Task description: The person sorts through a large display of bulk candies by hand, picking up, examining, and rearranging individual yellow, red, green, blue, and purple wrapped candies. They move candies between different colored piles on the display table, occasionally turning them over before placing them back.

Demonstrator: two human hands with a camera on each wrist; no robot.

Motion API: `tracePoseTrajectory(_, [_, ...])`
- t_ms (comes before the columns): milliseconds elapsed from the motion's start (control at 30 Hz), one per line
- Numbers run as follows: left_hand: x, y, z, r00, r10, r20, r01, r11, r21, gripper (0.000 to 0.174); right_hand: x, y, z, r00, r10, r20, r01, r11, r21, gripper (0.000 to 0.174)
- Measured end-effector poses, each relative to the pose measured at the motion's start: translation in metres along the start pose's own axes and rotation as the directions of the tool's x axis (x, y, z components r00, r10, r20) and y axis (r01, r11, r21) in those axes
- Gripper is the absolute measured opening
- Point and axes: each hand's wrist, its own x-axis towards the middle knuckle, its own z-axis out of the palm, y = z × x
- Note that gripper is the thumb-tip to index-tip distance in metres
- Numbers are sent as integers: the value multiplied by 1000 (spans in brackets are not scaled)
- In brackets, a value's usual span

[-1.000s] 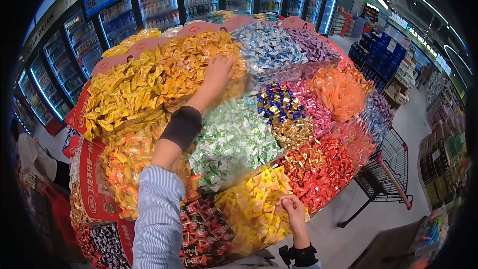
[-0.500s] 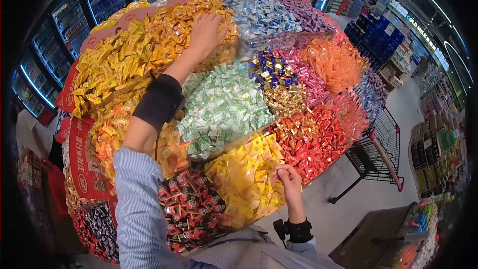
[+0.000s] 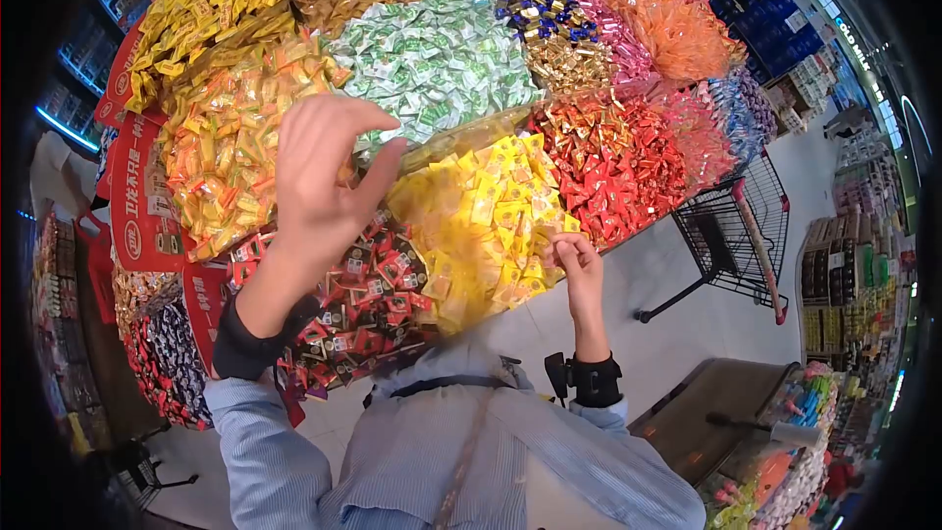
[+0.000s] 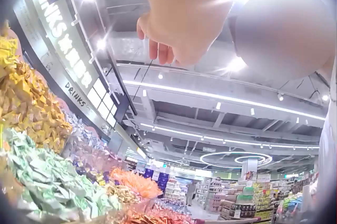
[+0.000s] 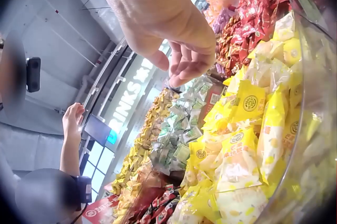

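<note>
Both hands and the whole candy display are seen from the head view; the ceiling lights (image 4: 226, 93) and a DRINKS sign (image 4: 75, 93) are shown by the left wrist view, and a clear curved rim (image 5: 288, 174) beside the yellow packets (image 5: 245, 153) is best seen from the right wrist view. The shopping cart (image 3: 736, 236) is shown whole only in the head view, right of the display. The left hand (image 3: 319, 172) is held open, slightly blurred, thumb and index finger spread apart with a gap between, nothing seen gripped; in the head view it overlaps the orange-yellow candies (image 3: 221, 157) and part of the black-and-red candies (image 3: 368, 294). In the left wrist view it is framed against the ceiling, fingers hanging down; in the right wrist view it is seen raised in the background. The right hand (image 3: 579, 265) is held at the right edge of the yellow packets, fingers bent, thumb close to the index finger; whether anything is pinched, or the packets touched, cannot be told. Wrapped candies are heaped by colour: green-and-white candies (image 3: 437, 64) behind the yellow packets, red candies (image 3: 613, 177) behind and to the right of them.
</note>
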Motion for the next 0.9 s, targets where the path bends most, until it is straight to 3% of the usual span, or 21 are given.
tracePoseTrajectory(100, [-46,4,18,961,-181,210,201,976,-80,18,-6,-2,-5,1000,-25,14,24,1000,14,13])
tracePoseTrajectory(233, [-64,-2,25,951,-194,243,213,976,-55,16,-12,-3,-12,999,-45,9,45,999,-12,13])
tracePoseTrajectory(367, [-78,-4,34,894,-183,409,223,973,-52,15,-16,1,-16,999,-32,12,33,999,-27,17])
tracePoseTrajectory(467, [-111,-14,61,757,-170,631,276,958,-73,14,-19,2,-14,999,-31,24,31,1000,-6,16])
tracePoseTrajectory(500, [-122,-15,71,728,-154,668,244,969,-43,17,-20,1,-13,999,-33,33,33,999,5,15])
tracePoseTrajectory(600, [-145,-17,96,774,-63,630,59,998,28,22,-21,4,-11,997,-49,55,47,998,39,14])
tracePoseTrajectory(633, [-148,-19,101,708,-81,701,43,996,72,28,-22,4,-11,997,-55,61,52,997,49,14])
tracePoseTrajectory(733, [-153,-22,103,609,-19,793,-107,989,105,32,-24,1,-9,997,-49,61,46,998,43,14])
tracePoseTrajectory(833, [-158,-24,107,642,18,767,-118,990,75,30,-25,-3,-7,998,-44,55,44,999,15,15])
tracePoseTrajectory(900, [-149,-24,101,601,-31,798,45,999,4,33,-26,-7,-5,998,-38,54,38,999,9,15])
